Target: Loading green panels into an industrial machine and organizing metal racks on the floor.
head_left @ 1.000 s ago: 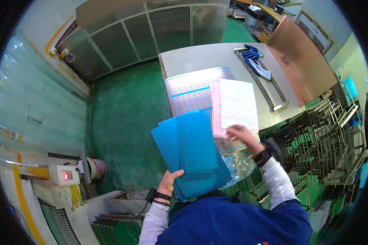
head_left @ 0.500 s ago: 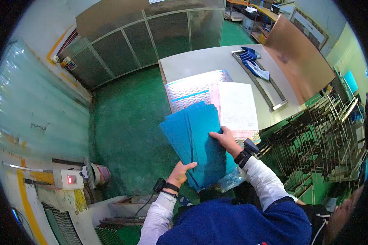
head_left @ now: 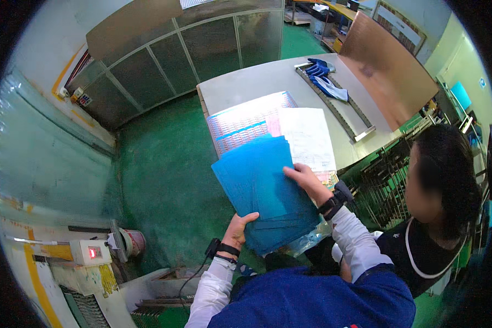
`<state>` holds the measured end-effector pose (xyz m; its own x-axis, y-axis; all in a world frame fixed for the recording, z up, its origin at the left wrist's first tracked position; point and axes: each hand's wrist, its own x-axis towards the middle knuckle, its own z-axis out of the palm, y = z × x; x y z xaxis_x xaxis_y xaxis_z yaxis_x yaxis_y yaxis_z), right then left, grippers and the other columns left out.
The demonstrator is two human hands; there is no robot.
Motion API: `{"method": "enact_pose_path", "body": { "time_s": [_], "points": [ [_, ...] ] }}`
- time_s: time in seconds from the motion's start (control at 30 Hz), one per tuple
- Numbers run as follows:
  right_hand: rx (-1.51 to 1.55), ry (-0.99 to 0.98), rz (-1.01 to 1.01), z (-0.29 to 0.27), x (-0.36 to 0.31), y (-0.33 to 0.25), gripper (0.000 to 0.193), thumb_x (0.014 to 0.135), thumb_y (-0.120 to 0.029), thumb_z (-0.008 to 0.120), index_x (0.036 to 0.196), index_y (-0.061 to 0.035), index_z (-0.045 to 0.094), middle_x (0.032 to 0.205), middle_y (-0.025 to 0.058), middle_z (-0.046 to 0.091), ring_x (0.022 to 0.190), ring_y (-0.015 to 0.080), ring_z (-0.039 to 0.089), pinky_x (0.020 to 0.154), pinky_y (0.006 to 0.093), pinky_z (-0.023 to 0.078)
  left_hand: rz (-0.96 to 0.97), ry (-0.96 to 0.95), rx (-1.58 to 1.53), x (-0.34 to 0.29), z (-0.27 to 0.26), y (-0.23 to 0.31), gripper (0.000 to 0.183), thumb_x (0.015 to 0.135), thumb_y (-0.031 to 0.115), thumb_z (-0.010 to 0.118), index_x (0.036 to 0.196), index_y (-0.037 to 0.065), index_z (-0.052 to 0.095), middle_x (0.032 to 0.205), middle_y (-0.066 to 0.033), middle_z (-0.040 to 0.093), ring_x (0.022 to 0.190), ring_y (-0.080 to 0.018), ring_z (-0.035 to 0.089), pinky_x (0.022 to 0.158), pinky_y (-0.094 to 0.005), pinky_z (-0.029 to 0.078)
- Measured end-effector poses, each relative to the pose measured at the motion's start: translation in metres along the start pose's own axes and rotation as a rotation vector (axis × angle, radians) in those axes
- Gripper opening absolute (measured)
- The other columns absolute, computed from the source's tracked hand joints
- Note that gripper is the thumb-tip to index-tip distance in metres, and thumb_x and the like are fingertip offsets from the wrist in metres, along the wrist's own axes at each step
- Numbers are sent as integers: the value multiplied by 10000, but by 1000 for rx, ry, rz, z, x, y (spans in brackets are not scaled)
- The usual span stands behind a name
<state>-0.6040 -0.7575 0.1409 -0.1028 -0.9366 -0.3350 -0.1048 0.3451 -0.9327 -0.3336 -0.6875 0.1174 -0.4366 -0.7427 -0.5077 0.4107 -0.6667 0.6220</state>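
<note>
Both my hands hold a fanned stack of thin blue sheets (head_left: 262, 180) in front of me, beside the table's near edge. My left hand (head_left: 238, 232) grips the lower left side, its thumb on top and its fingers beneath. On the right side, my right hand (head_left: 310, 182) is closed on the sheets, thumb over the top face. The sheets overlap a white paper (head_left: 310, 139) and a patterned white sheet with blue stripes (head_left: 246, 120) on the table. Below the stack shows a crumpled clear plastic bag (head_left: 307, 240), partly hidden.
On the white table (head_left: 240, 85) lie blue-and-white gloves (head_left: 327, 81) over a metal frame (head_left: 339, 104). A brown board (head_left: 388, 65) stands at its far right. Another person (head_left: 437, 208) is close on my right, in front of metal racks (head_left: 377, 191). A control box (head_left: 87, 252) is at left.
The person at right has come into view beside my right arm. The blue sheets are spread differently, their lower part now fanned out to the right. The view has shifted slightly.
</note>
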Motion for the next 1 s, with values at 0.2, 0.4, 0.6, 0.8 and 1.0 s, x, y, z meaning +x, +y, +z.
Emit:
{"method": "enact_pose_path", "body": {
  "time_s": [0.2, 0.4, 0.6, 0.8, 1.0],
  "points": [
    [-958, 597, -282, -47, 72, 22, 656, 767, -443, 711, 1260, -51, 526, 1342, 201, 475, 1231, 366, 439, 1013, 466, 362, 134, 169, -99, -38, -27, 5, 470, 769, 47, 678, 1214, 0, 532, 1094, -143, 644, 926, -292, 660, 832, -452, 553],
    [-1127, 588, -259, -19, 72, 60, 805, 764, -553, 653, 1392, -104, 424, 1490, 186, 306, 1383, 345, 266, 1088, 531, 237, 160, 182, -215, -88, -67, 17, 478, 782, -2, 646, 1237, -11, 499, 1142, -163, 607, 974, -304, 639, 833, -455, 552],
    [-1097, 494, -276, 12, 48, 50, 751, 795, -493, 647, 1389, -90, 425, 1477, 206, 318, 1365, 366, 289, 1094, 492, 245, 267, 173, -241, -101, -88, 28, 541, 789, 36, 643, 1290, -12, 442, 1168, -171, 592, 999, -343, 624, 876, -504, 528],
    [-1000, 705, -226, 10, 42, 55, 807, 737, -498, 705, 1372, -83, 432, 1457, 244, 317, 1361, 390, 267, 1091, 524, 214, 261, 113, -278, -109, -98, 36, 557, 778, 37, 651, 1295, -2, 447, 1190, -171, 582, 1026, -340, 610, 901, -493, 517],
    [-969, 836, -141, 7, 38, 59, 830, 714, -513, 716, 1359, -72, 437, 1441, 276, 316, 1354, 419, 254, 1084, 544, 199, 264, 115, -187, -109, -110, 31, 568, 786, 65, 645, 1308, 4, 431, 1225, -182, 568, 1069, -364, 591, 900, -538, 503]
  ]
}}
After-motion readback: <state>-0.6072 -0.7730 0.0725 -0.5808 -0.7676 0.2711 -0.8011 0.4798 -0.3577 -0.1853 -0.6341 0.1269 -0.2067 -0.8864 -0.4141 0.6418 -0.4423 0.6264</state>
